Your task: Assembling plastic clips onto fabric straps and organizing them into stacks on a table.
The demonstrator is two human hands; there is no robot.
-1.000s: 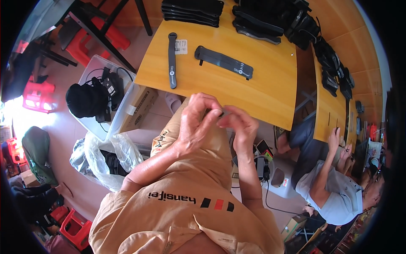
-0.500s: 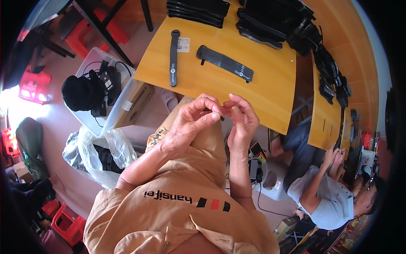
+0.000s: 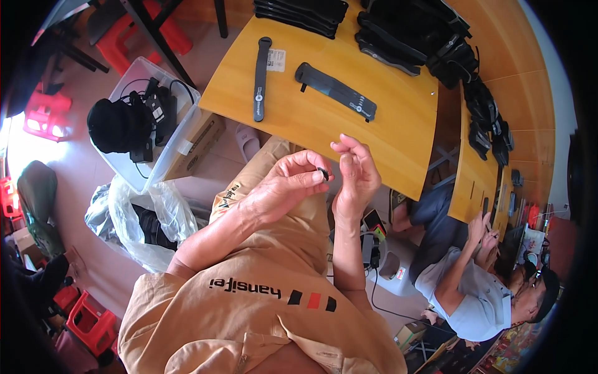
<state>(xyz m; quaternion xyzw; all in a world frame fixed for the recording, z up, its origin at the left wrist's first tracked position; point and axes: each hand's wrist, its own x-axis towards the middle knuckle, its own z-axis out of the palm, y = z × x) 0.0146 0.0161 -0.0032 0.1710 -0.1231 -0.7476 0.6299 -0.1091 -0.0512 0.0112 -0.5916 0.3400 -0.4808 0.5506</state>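
My left hand [image 3: 283,187] pinches a small black piece [image 3: 322,174] between thumb and fingertips, above my lap and just off the table's near edge. The piece is too small to name. Close to its right, my right hand [image 3: 356,184] is raised with bent fingers apart and nothing visible in them. On the yellow table [image 3: 398,146] beyond lie a narrow dark strap [image 3: 260,81] with a rounded end and a wider dark band [image 3: 337,91] with small tabs. A white printed label [image 3: 277,60] lies beside the strap.
Black folded pieces [image 3: 300,17] are stacked at the table's far side, with more black gear [image 3: 398,37] to their right. A white bin [image 3: 128,177] left holds a black cap and cables. Below it sits a clear plastic bag [image 3: 121,215]. A co-worker [image 3: 464,287] sits at right.
My hands have moved apart slightly, and the small black piece now shows plainly in my left fingertips. The strap and band on the table lie as before; the view has shifted a little.
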